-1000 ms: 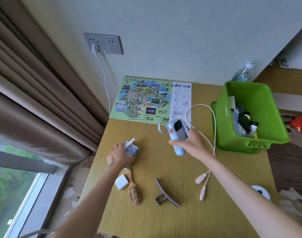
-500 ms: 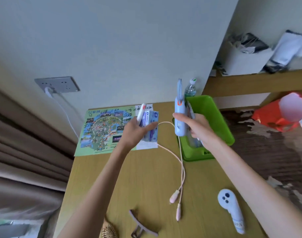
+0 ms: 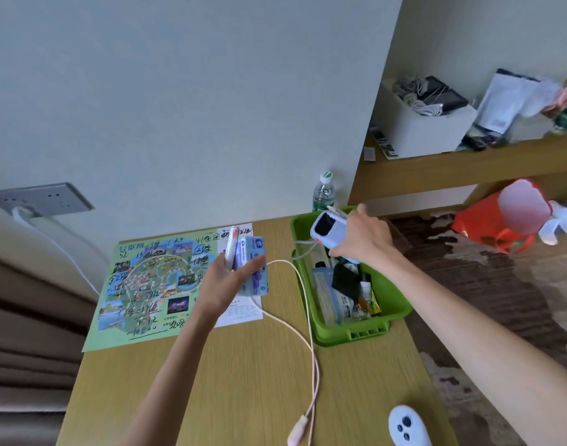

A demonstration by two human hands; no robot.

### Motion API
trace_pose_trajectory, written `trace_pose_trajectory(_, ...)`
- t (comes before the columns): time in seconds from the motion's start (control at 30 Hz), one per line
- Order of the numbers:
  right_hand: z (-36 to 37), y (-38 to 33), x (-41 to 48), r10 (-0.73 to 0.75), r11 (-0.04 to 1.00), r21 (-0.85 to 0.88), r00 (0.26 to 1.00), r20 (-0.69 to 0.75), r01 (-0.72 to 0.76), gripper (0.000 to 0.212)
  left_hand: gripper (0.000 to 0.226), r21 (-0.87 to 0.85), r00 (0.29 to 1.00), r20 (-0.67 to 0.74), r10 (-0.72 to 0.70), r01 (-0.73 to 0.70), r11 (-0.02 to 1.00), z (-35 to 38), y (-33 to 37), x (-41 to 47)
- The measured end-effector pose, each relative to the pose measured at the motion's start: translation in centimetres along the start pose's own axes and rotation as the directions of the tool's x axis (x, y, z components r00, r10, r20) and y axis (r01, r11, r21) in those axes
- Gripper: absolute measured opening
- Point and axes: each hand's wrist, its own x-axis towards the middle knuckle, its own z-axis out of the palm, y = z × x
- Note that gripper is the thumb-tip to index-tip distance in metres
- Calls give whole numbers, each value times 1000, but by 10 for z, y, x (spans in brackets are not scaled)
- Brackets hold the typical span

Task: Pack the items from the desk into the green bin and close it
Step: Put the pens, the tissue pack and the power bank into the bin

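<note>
The green bin (image 3: 396, 304) stands open at the desk's right edge, with several small items inside. My right hand (image 3: 364, 238) holds a pale blue handheld device (image 3: 325, 225) tilted over the bin's far end. My left hand (image 3: 229, 278) is raised above the desk and grips a blue tissue pack (image 3: 255, 268) together with a thin white tube (image 3: 230, 247). A pink cable (image 3: 303, 333) runs from near the bin down the desk towards me.
A green map sheet (image 3: 147, 284) lies by the wall. A white remote (image 3: 406, 424) sits at the desk's near right. A water bottle (image 3: 322, 193) stands behind the bin. Shelves with clutter are at the right, a curtain at the left.
Both hands lifted their items off the desk. The right hand carried the blue device over the bin and tipped it; the left hand rose with the tissue pack and tube.
</note>
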Motion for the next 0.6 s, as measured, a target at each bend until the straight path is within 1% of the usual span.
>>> trace_pose_trajectory(0.07,9,-4,11,-21,995,-96,999,26,24,77,52,5,999,-36,-16,16,1000,-5,-6,7)
trace_pose_trajectory(0.1,14,-5,16,-26,993,-112,999,39,31,75,49,9,999,-50,-18,18,1000,-7,-9,11)
trace_pose_trajectory(0.17,23,-5,24,-29,995,-90,998,50,33,69,40,17,998,-59,-14,15,1000,-9,-14,15)
trace_pose_trajectory(0.2,26,-5,28,-26,997,-73,998,49,29,67,40,20,998,-56,-14,15,1000,-9,-16,17)
trace_pose_trajectory(0.3,34,-4,36,-39,997,-68,999,31,41,59,49,39,999,-49,-15,17,999,-5,-19,21)
trace_pose_trajectory(0.4,45,-4,40,-83,996,-37,996,26,84,52,55,47,999,-36,-19,21,999,2,-17,22)
trace_pose_trajectory(0.5,58,0,37,-133,988,-70,990,42,136,55,62,36,999,-31,-12,13,999,7,-12,21)
trace_pose_trajectory(0.6,72,3,34,-141,984,-101,986,84,149,66,65,31,1000,-15,-5,6,999,10,-8,21)
